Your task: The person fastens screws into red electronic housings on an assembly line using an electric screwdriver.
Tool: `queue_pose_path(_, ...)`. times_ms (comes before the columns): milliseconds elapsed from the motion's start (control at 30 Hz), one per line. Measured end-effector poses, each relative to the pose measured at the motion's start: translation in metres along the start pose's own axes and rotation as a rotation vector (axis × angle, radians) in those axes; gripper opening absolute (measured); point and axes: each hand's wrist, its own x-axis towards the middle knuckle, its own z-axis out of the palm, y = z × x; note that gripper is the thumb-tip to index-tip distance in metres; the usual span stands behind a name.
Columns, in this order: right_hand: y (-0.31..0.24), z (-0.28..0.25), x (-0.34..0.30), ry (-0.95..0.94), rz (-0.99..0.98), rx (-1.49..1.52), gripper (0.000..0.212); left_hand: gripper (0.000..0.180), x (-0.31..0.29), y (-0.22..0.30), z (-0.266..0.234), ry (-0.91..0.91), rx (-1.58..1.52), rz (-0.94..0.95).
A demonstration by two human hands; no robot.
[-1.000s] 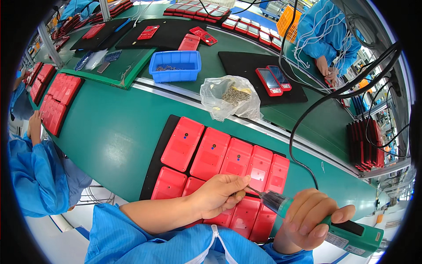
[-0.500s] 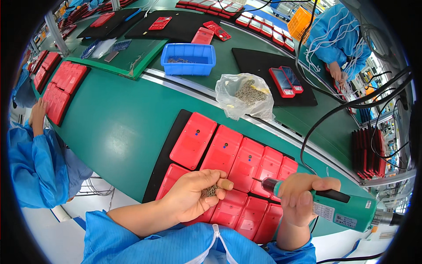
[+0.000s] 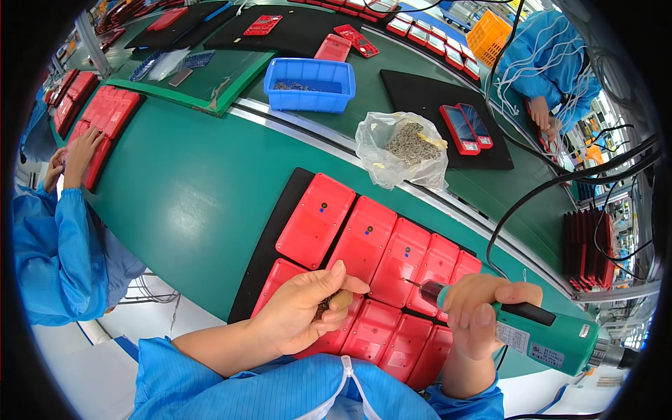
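- Left hand (image 3: 297, 308): fingers curled into a loose cup round a small heap of screws (image 3: 323, 307), thumb and a fingertip close together; palm less exposed than half a second ago
- Right hand (image 3: 479, 308): wrapped snugly about the front of a green driver (image 3: 546, 336); its bit (image 3: 413, 283) points leftward above the cases; too small to tell whether a screw sits on it
- Main change: a second ago the bit met the left fingertips; now bit and fingers stand well apart, driver much where it was half a second ago
- Meaning, as I judge it: a screw was probably being offered to the bit, and the left hand is now sorting or securing its supply; driving not under way
- Red cases (image 3: 315, 218): laid in two rows on a black mat (image 3: 281, 213), directly under and beyond both hands; the left hand hides part of the near row
- Past the mat, on the green tabletop (image 3: 182, 182): clear bag (image 3: 374, 159) of loose screws, blue bin (image 3: 308, 101) with more small pieces, two screened devices (image 3: 460, 131)
- Far left: a co-worker (image 3: 52, 273), both arms now reaching to another block of cases (image 3: 108, 108); one showed clearly before
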Motion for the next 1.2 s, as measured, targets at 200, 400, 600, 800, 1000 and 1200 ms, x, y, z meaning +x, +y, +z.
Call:
queue_pose_path(200,0.002,-0.008,-0.001,-0.082,0.025,0.063,0.027,0.037,0.0,0.004,0.006,0.098,0.128,0.022)
queue_pose_path(400,0.007,0.002,0.002,0.012,0.084,0.057,0.021,0.033,0.003,0.005,0.003,0.08,0.072,-0.024)
queue_pose_path(600,0.016,-0.002,0.008,-0.016,0.116,0.103,0.023,0.032,0.008,0.002,0.002,0.061,0.202,0.047)
queue_pose_path(800,0.018,0.0,0.005,0.061,0.147,0.172,0.026,0.032,0.009,-0.005,0.004,0.06,0.448,0.115)
queue_pose_path(1000,0.018,-0.003,0.002,0.007,0.082,0.177,0.026,0.015,0.008,-0.018,0.008,-0.017,1.571,0.557)
queue_pose_path(1200,-0.022,0.001,0.005,0.171,0.074,0.222,0.026,0.015,0.012,-0.027,0.001,-0.025,1.748,0.689)
